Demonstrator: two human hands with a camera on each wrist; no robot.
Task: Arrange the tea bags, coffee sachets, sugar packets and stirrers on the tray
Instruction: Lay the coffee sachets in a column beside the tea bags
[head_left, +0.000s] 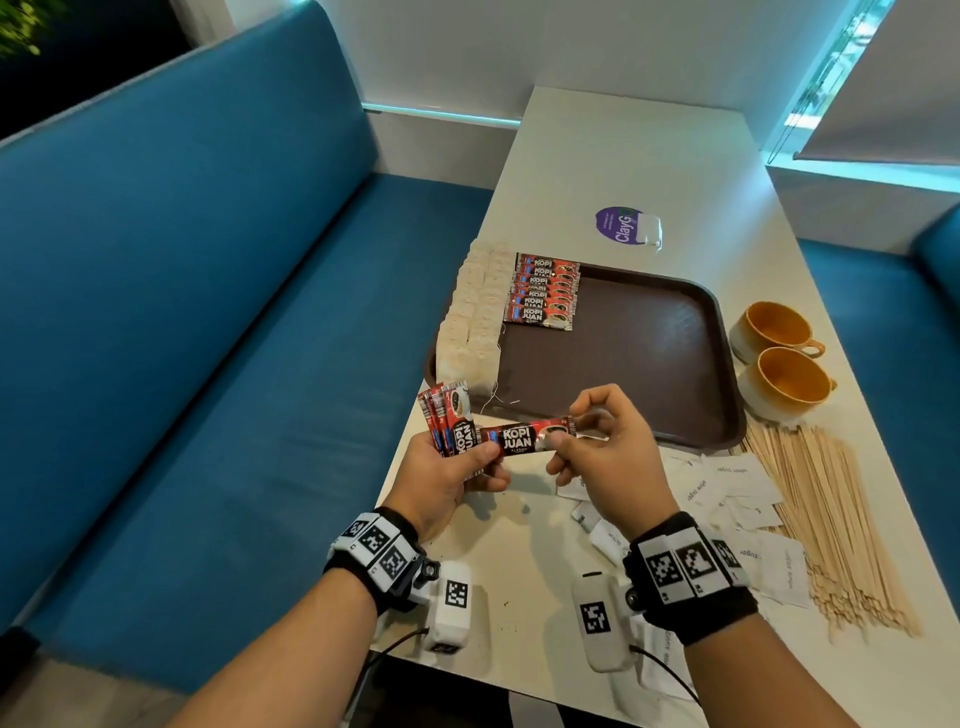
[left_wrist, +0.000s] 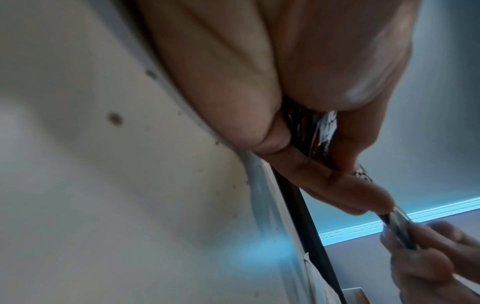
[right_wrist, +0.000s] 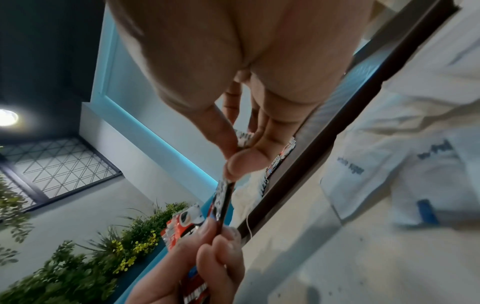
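Observation:
A brown tray lies on the white table. Along its left side sit rows of tea bags, and beside them a stack of red coffee sachets. My left hand grips a fan of several coffee sachets just in front of the tray's near left corner. My right hand pinches the right end of one coffee sachet, whose left end lies under my left thumb. White sugar packets are scattered on the table to the right. Wooden stirrers lie in a pile at the far right.
Two orange-lined cups stand right of the tray. A purple sticker marks the table beyond the tray. A blue bench runs along the table's left edge. Two white tagged devices lie near the table's front edge.

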